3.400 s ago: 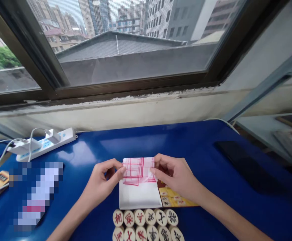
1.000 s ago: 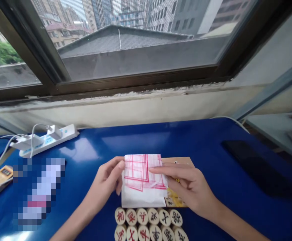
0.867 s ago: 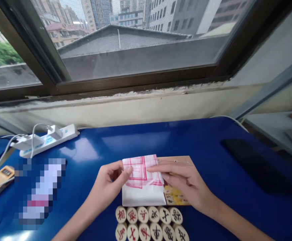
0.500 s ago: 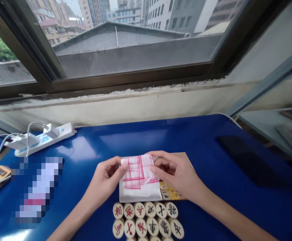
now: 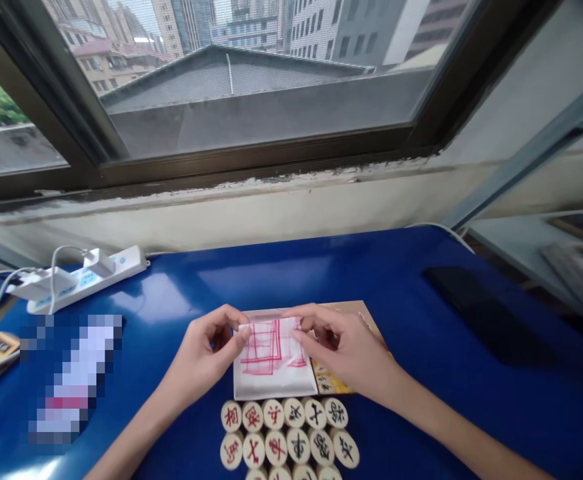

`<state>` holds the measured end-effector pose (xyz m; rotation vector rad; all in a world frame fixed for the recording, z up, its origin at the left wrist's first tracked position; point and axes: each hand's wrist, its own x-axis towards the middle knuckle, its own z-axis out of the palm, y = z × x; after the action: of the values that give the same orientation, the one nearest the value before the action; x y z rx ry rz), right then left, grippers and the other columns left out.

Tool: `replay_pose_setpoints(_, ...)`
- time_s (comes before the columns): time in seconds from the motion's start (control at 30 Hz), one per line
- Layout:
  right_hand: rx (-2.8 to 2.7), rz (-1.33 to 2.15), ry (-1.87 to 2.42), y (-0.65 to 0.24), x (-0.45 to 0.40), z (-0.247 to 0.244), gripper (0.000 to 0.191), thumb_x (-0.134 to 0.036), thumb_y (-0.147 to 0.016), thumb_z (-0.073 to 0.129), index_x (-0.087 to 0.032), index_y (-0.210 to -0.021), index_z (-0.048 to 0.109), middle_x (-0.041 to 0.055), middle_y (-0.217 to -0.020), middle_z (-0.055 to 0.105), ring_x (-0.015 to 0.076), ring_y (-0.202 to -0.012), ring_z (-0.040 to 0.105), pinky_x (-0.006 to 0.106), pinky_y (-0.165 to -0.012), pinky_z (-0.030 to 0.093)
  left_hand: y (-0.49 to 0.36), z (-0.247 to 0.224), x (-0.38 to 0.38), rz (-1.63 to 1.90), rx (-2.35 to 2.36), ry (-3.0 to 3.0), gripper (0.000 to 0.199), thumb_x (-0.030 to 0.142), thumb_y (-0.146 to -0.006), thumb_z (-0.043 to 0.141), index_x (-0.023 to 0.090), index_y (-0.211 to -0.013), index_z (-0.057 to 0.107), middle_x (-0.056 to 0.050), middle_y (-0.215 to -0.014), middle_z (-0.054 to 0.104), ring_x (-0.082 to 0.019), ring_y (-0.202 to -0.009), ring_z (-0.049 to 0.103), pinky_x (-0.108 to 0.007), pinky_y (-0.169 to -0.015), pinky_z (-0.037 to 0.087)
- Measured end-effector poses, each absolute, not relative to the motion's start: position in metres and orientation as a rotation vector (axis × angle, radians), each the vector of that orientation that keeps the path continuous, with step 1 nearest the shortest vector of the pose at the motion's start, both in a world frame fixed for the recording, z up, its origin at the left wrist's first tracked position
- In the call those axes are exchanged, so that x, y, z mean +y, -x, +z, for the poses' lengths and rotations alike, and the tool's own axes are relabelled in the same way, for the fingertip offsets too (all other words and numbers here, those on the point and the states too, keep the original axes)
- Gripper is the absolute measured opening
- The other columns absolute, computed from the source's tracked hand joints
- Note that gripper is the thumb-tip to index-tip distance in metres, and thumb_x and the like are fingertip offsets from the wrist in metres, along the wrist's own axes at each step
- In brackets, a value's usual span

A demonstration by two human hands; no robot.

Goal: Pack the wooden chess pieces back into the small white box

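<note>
A folded white Chinese chess board sheet with red grid lines hangs between my two hands over an open white box. My left hand pinches its upper left corner between thumb and fingers. At the upper right corner, my right hand grips it in the same way. The sheet's lower part lies over or inside the box, and I cannot tell how far it touches the bottom. Right of the box, a printed yellow and brown lid shows partly under my right hand. Round chess pieces, marked in red and black, stand in rows in front.
On the blue table, a white power strip with plugs and cables lies at the far left. A blurred, pixelated object is nearer on the left. A dark flat object rests on the right. A window stands behind.
Both hands have drawn slightly closer together, and the sheet's top edge has come down toward the box. More of the box's back rim shows. The view has shifted a little.
</note>
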<state>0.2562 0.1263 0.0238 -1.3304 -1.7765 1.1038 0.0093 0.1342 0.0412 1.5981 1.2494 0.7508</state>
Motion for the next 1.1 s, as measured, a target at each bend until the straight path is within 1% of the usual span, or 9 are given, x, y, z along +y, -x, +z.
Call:
replay_pose_setpoints(0.13, -1.786, 1.08, 1.288, -0.2554, 0.1281, 0.0286, 0.028, -0.04, -0.091, 0.058, -0.022, -0.107, 0.071, 0.0004, -0.073, 0.064, 0.0093, -0.052, 0.042, 0.025, -0.048, 0.035, -0.0098, 0.0416, 0.1343, 0.765, 1.268, -1.623, 0.04, 0.057, -0.093, 0.057, 0.018, -0.09, 0.063, 0.001, -0.069, 0.056, -0.012, -0.06, 0.046, -0.024, -0.055, 0.035)
replay_pose_setpoints(0.27, -1.85, 0.948, 1.311, -0.2551, 0.1273, 0.0287, 0.028, -0.037, -0.093, 0.056, -0.023, -0.111, 0.072, 0.0022, -0.081, 0.072, 0.0091, -0.05, 0.046, 0.025, -0.048, 0.041, -0.0095, 0.0419, 0.1364, 0.825, 1.417, -1.832, 0.033, 0.047, -0.099, 0.051, 0.018, -0.092, 0.066, 0.0, -0.07, 0.06, -0.012, -0.059, 0.047, -0.024, -0.054, 0.034)
replay_pose_setpoints(0.43, -1.939, 0.737, 1.338, -0.2555, 0.1265, 0.0274, 0.028, -0.032, -0.095, 0.054, -0.027, -0.116, 0.072, 0.0, -0.08, 0.073, 0.0096, -0.049, 0.048, 0.025, -0.05, 0.043, -0.0088, 0.0441, 0.1383, 0.843, 1.441, -1.942, 0.03, 0.042, -0.1, 0.05, 0.02, -0.097, 0.068, 0.001, -0.071, 0.062, -0.012, -0.058, 0.049, -0.024, -0.054, 0.036)
replay_pose_setpoints(0.57, -1.997, 0.729, 1.335, -0.2564, 0.1296, 0.0263, 0.028, -0.029, -0.096, 0.053, -0.028, -0.115, 0.073, 0.0, -0.086, 0.075, 0.0102, -0.05, 0.047, 0.026, -0.052, 0.043, -0.0091, 0.0457, 0.1386, 0.839, 1.432, -1.951, 0.029, 0.041, -0.101, 0.05, 0.019, -0.097, 0.069, -0.001, -0.076, 0.066, -0.011, -0.058, 0.05, -0.023, -0.054, 0.036)
replay_pose_setpoints(0.77, -2.033, 0.751, 1.312, -0.2574, 0.1317, 0.0236, 0.027, -0.024, -0.098, 0.053, -0.031, -0.112, 0.075, -0.0017, -0.082, 0.071, 0.0111, -0.059, 0.054, 0.026, -0.058, 0.043, -0.0093, 0.0469, 0.1395, 0.845, 1.449, -1.961, 0.029, 0.04, -0.1, 0.05, 0.019, -0.095, 0.07, -0.001, -0.077, 0.067, -0.011, -0.059, 0.05, -0.024, -0.055, 0.036)
replay_pose_setpoints(0.83, -2.04, 0.734, 1.3, -0.2577, 0.1312, 0.0229, 0.028, -0.024, -0.099, 0.051, -0.03, -0.113, 0.075, -0.0009, -0.086, 0.073, 0.0115, -0.062, 0.057, 0.026, -0.06, 0.045, -0.0091, 0.0469, 0.1395, 0.85, 1.458, -1.959, 0.029, 0.04, -0.101, 0.05, 0.019, -0.095, 0.07, -0.001, -0.077, 0.067, -0.011, -0.059, 0.05, -0.024, -0.055, 0.036)
replay_pose_setpoints(0.9, -2.044, 0.724, 1.285, -0.2574, 0.1307, 0.0228, 0.029, -0.025, -0.101, 0.049, -0.03, -0.114, 0.074, 0.0004, -0.094, 0.075, 0.0121, -0.066, 0.059, 0.027, -0.062, 0.046, -0.0088, 0.0467, 0.1392, 0.854, 1.461, -1.955, 0.029, 0.04, -0.101, 0.05, 0.019, -0.095, 0.07, -0.001, -0.078, 0.067, -0.011, -0.06, 0.05, -0.024, -0.055, 0.036)
replay_pose_setpoints(0.97, -2.037, 0.73, 1.284, -0.2562, 0.1307, 0.0232, 0.028, -0.028, -0.101, 0.049, -0.03, -0.115, 0.074, 0.0011, -0.098, 0.075, 0.0124, -0.065, 0.059, 0.028, -0.06, 0.045, -0.0086, 0.0465, 0.1389, 0.849, 1.461, -1.951, 0.029, 0.04, -0.101, 0.051, 0.019, -0.095, 0.07, -0.002, -0.08, 0.068, -0.012, -0.061, 0.051, -0.024, -0.055, 0.036)
replay_pose_setpoints(1.1, -2.005, 0.706, 1.36, -0.2521, 0.1322, 0.0238, 0.025, -0.028, -0.099, 0.053, -0.029, -0.112, 0.074, -0.0005, -0.083, 0.072, 0.0126, -0.062, 0.057, 0.027, -0.057, 0.042, -0.0089, 0.0461, 0.139, 0.836, 1.442, -1.957, 0.028, 0.039, -0.101, 0.05, 0.019, -0.096, 0.069, -0.002, -0.083, 0.07, -0.012, -0.063, 0.053, -0.024, -0.055, 0.037)
